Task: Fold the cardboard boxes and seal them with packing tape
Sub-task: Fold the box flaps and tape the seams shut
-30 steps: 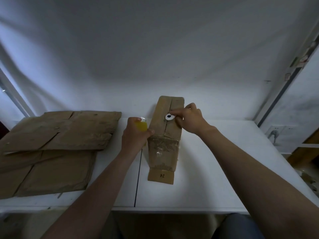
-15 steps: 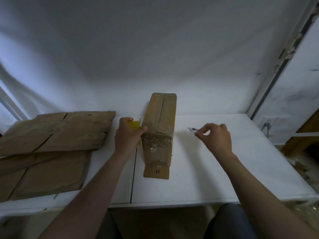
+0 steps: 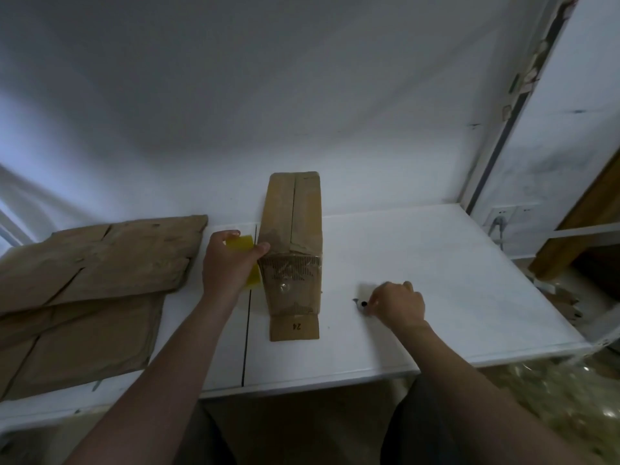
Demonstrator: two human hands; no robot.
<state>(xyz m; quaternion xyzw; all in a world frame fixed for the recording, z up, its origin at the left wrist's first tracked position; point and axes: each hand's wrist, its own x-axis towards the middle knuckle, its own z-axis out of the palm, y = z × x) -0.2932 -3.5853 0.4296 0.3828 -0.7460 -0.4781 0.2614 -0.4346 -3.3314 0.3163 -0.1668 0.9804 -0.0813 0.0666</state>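
A narrow folded cardboard box [image 3: 293, 229] lies lengthwise in the middle of the white table [image 3: 436, 280], its top flaps closed with a seam down the middle and clear tape over its near end. My left hand [image 3: 228, 263] grips a yellow tape roll [image 3: 246, 260] against the box's left side. My right hand [image 3: 396, 302] rests low on the table to the right of the box, its fingers pinching a small white cutter [image 3: 361, 302] with a black spot.
A stack of flattened cardboard boxes [image 3: 90, 286] covers the table's left part. A white wall stands behind the table, and a white frame with a wall socket [image 3: 500, 216] rises at the right. Debris lies on the floor past the right edge.
My right hand left the top of the box with the small white cutter and moved right and down to the table. The left hand stayed at the box's side.
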